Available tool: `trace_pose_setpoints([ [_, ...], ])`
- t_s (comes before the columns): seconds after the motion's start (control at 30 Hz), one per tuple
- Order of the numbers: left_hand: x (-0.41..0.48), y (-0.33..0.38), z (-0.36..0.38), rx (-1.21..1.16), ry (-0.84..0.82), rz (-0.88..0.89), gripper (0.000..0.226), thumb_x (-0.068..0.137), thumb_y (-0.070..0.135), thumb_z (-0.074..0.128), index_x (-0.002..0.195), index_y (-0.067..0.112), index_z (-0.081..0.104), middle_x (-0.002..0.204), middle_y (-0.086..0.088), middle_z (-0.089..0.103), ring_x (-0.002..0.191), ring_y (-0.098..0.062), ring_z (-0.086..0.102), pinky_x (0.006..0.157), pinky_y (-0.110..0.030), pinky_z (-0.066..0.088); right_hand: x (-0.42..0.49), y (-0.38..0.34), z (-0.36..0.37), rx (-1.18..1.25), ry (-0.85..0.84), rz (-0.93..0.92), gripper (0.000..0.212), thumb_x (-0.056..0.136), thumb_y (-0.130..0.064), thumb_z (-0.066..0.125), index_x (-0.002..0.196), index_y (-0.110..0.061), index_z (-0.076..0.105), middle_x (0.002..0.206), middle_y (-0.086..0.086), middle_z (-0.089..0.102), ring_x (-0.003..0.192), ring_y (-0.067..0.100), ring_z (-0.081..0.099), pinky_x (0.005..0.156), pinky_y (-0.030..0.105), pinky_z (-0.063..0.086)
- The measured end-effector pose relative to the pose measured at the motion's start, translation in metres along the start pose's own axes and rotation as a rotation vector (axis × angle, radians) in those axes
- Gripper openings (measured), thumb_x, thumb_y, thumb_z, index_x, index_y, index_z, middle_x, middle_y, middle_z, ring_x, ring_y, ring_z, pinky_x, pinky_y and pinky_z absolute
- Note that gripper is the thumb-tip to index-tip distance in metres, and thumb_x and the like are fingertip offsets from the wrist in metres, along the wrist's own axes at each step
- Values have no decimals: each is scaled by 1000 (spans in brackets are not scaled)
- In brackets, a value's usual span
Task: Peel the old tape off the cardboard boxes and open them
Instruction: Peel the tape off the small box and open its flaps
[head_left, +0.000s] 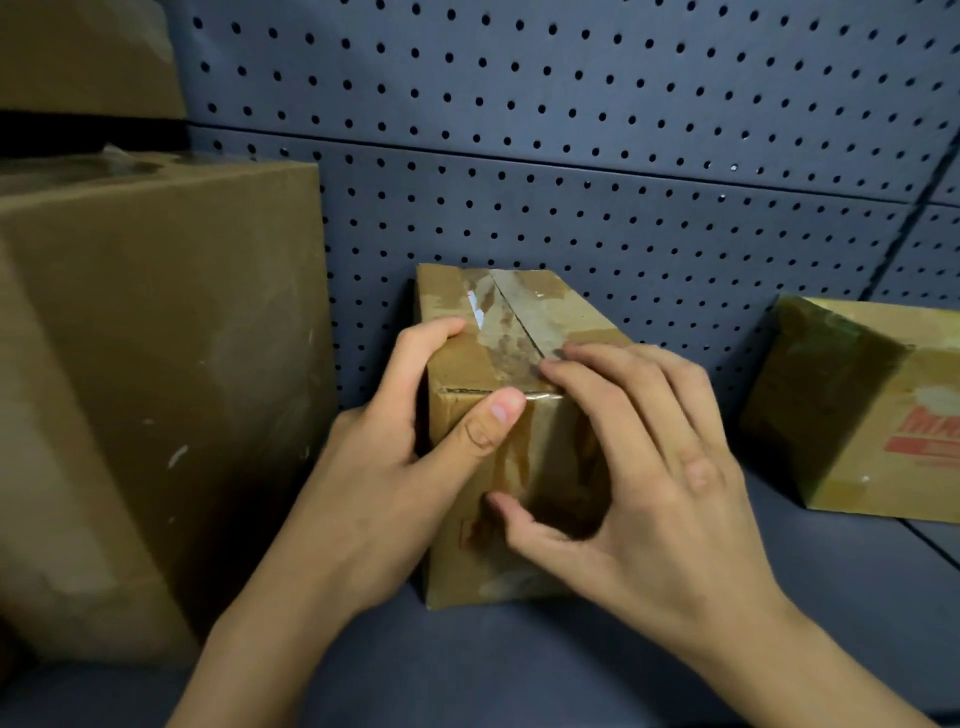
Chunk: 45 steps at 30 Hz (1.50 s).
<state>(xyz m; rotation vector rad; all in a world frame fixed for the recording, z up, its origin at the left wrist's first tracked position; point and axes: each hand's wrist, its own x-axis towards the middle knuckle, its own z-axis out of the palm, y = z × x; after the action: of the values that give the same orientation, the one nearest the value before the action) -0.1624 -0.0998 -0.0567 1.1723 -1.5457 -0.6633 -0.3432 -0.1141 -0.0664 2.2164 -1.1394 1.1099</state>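
A small cardboard box (540, 306) stands in the middle of the dark surface, its top flaps closed. Old clear tape (498, 332) runs along the top seam and down the near face. My left hand (395, 467) grips the box's near left corner, fingers over the top edge and thumb pressed on the front face beside the tape. My right hand (644, 467) rests on the near right corner, with fingertips on the tape at the seam and the thumb against the front face.
A large cardboard box (156, 374) stands close on the left, with another box (83, 52) above it. A third box with red print (872, 410) lies at the right. A dark pegboard wall (571, 130) rises right behind.
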Motion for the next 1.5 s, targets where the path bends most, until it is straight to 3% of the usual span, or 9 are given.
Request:
trace_pose_setpoints([
  [0.13,-1,0,1,18,11,-10,51,78,77,53,125,60,43,99,31,67,89,12,63,68,-2,43,2,-9,-1,-29,31,48,63,75,-51,69,123,-10,66,125,6,63,120,30,54,104,35,44],
  [0.33,-1,1,-2,36,-5,-17,51,78,78,50,124,60,42,99,27,68,89,10,63,68,-6,44,3,-13,-1,-39,50,77,58,75,-47,66,121,-11,68,125,3,66,121,28,56,98,36,47],
  [0.53,-1,-1,-1,30,-6,-17,52,74,76,52,123,61,41,98,23,69,88,8,64,78,-21,48,1,-10,-3,-49,23,61,60,77,-47,65,124,-10,66,128,3,64,123,28,55,101,33,45],
  [0.7,-1,-2,0,36,2,-12,50,77,76,49,123,60,42,97,22,70,88,8,64,71,-12,46,2,-15,-1,-73,20,85,65,73,-51,65,123,-9,65,127,5,63,122,31,54,94,32,43],
  [0.87,-1,-2,1,44,14,3,50,77,77,51,123,57,44,94,24,69,86,9,63,67,-2,41,1,-17,2,-70,32,98,63,72,-47,65,122,-8,65,127,6,63,122,33,53,100,33,43],
  [1.1,-1,-2,1,62,16,3,53,74,75,49,124,58,42,95,24,69,88,8,63,68,-6,43,0,-15,0,-55,30,96,58,74,-38,63,125,-8,63,129,6,62,123,33,52,108,29,35],
  [1.3,-1,-2,2,82,24,-1,54,73,78,45,124,60,41,95,25,68,88,10,62,68,-7,42,-1,-18,1,-77,22,101,69,72,-51,65,125,-7,62,128,8,60,123,34,51,102,29,36],
  [1.43,-1,-2,2,68,23,-5,48,77,74,48,122,60,41,95,23,68,88,8,63,71,-14,44,0,-19,3,-68,36,102,62,73,-43,64,123,-6,63,128,9,61,122,35,51,104,29,36],
  [1.5,-1,-1,2,60,23,-4,47,80,79,50,122,60,42,95,24,68,89,8,62,68,-9,43,0,-17,4,-52,52,94,59,75,-39,64,124,-6,63,128,10,61,123,36,52,107,29,34],
])
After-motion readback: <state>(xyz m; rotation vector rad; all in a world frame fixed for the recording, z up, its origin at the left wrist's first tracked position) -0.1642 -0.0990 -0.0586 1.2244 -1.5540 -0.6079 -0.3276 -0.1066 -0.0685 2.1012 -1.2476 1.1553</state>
